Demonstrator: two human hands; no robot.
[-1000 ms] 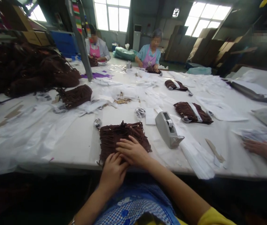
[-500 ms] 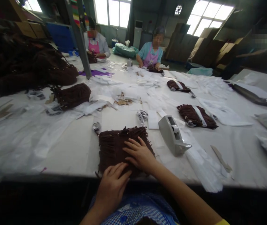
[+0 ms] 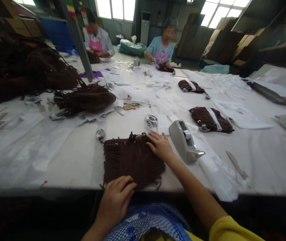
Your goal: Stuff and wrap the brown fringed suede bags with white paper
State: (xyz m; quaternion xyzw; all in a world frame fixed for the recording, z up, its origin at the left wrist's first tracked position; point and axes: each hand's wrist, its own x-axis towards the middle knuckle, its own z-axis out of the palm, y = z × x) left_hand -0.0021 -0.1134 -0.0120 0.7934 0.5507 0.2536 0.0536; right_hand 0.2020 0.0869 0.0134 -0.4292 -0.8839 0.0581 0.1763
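Observation:
A dark brown fringed bag [image 3: 132, 160] lies flat at the table's front edge. My left hand [image 3: 119, 190] rests on its near edge, fingers extended. My right hand [image 3: 161, 145] touches the bag's upper right corner with its fingers spread. Just right of that hand stands a grey tape dispenser [image 3: 184, 142]. A wrapped silvery coil [image 3: 151, 121] lies beyond the bag, and a smaller wrapped piece [image 3: 100, 134] is at its upper left corner.
Two brown bags with white bands, one nearer [image 3: 211, 119] and one farther [image 3: 191, 86], lie to the right. A loose brown bag [image 3: 90, 98] and a large brown pile [image 3: 24, 67] are left. A metal post [image 3: 79, 43] rises there. Two people work across the table.
My right hand has slid from the bag's middle to its upper right corner. My left hand stays at the near edge. The loose bag at left now extends farther right.

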